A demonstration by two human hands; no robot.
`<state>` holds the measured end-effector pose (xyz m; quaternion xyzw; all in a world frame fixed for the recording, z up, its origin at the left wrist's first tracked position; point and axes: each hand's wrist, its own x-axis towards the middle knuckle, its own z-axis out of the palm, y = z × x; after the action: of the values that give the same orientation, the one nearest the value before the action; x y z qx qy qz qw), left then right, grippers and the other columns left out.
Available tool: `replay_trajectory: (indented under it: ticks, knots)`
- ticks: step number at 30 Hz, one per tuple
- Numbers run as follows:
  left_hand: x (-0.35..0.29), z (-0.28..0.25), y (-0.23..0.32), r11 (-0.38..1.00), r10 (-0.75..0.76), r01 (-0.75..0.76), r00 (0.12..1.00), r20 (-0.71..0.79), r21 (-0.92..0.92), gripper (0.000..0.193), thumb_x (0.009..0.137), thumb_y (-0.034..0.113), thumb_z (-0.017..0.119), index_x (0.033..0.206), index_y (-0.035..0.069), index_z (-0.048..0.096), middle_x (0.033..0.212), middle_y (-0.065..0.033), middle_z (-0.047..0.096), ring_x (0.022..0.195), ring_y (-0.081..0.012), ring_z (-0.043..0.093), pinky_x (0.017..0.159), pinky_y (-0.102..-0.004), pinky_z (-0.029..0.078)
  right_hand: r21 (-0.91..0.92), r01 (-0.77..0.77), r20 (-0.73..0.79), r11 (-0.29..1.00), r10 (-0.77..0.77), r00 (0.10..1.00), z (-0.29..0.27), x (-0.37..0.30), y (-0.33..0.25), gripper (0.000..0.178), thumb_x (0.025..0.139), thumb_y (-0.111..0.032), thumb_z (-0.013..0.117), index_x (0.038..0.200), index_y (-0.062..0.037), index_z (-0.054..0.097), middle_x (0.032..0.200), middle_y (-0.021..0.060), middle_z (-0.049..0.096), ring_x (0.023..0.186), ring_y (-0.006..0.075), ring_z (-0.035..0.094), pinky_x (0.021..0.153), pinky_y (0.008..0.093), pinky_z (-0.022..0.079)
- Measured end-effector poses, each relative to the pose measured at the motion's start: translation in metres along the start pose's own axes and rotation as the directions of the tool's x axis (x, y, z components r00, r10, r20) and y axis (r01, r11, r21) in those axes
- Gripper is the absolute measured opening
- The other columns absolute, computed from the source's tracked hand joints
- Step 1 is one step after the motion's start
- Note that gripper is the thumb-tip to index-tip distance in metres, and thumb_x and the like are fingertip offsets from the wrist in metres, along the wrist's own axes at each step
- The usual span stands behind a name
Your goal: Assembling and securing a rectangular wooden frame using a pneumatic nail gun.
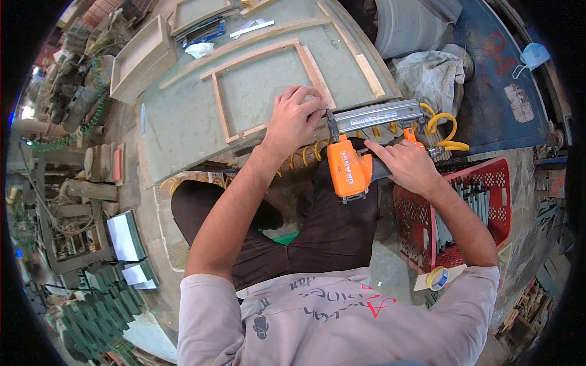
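Note:
My right hand point(410, 163) is wrapped round the handle of an orange and silver nail gun point(349, 172), held on its side near the table's front edge. The gun's narrow nose points toward a thin wooden frame point(218, 104) lying on the grey-green tabletop. Over that frame's near right corner is my left hand point(297, 116), its fingers curled together close to the nose. The left fingertips are partly hidden, so whatever they pinch cannot be made out. A coiled yellow air hose point(450, 125) runs from the gun and passes below the table edge.
Longer wooden strips point(369, 74) lie along the tabletop point(168, 137). A wooden drawer box point(141, 61) stands at the far left. On my right, a red plastic crate point(497, 189) holds greenish pieces, with a tape roll point(437, 278) by it. Green slats point(91, 317) are stacked at lower left.

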<state>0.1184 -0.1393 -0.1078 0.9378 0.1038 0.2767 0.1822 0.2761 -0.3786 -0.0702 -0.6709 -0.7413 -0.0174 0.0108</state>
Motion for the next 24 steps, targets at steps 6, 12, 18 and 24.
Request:
replay_trajectory:
  ticks: [6,12,18,24]
  knots:
    - [0.000,0.000,0.000,1.000,0.003,-0.003,1.000,0.002,-0.004,0.016,0.080,0.011,0.068,0.096,0.013,0.068,0.109,-0.0020,0.060,0.108,-0.0259,0.052,0.091,-0.0417,0.043,-0.005,0.001,0.042,1.000,-0.001,0.999,-0.006,0.001,-0.001,0.063,0.074,-0.006,0.058,0.136,-0.0079,0.045,0.075,0.0073,0.060,0.070,0.0248,0.060,0.071,0.0352,0.048]
    - [0.000,-0.001,0.000,1.000,-0.005,0.005,1.000,0.017,0.002,0.016,0.081,0.012,0.068,0.097,0.013,0.068,0.110,-0.0023,0.060,0.110,-0.0259,0.051,0.092,-0.0417,0.043,-0.033,0.006,0.088,0.999,-0.003,0.996,-0.010,0.002,0.000,0.057,0.080,-0.009,0.054,0.136,-0.0071,0.044,0.077,0.0070,0.062,0.072,0.0234,0.062,0.073,0.0346,0.049]
    - [0.000,0.000,0.001,1.000,-0.014,0.014,1.000,0.020,0.007,0.017,0.080,0.011,0.068,0.098,0.012,0.068,0.110,-0.0025,0.060,0.110,-0.0263,0.051,0.093,-0.0414,0.043,0.012,0.007,0.051,1.000,-0.007,0.999,-0.008,0.001,0.002,0.068,0.070,-0.005,0.061,0.136,-0.0083,0.044,0.074,0.0071,0.060,0.070,0.0257,0.059,0.069,0.0358,0.046]
    - [0.000,0.001,-0.001,1.000,-0.008,0.008,1.000,0.010,-0.020,0.018,0.080,0.010,0.068,0.098,0.012,0.069,0.109,-0.0032,0.061,0.109,-0.0266,0.052,0.094,-0.0416,0.043,0.001,0.003,0.097,1.000,-0.003,0.995,-0.011,0.002,0.001,0.061,0.075,-0.006,0.058,0.135,-0.0076,0.045,0.077,0.0073,0.062,0.072,0.0245,0.061,0.072,0.0352,0.047]
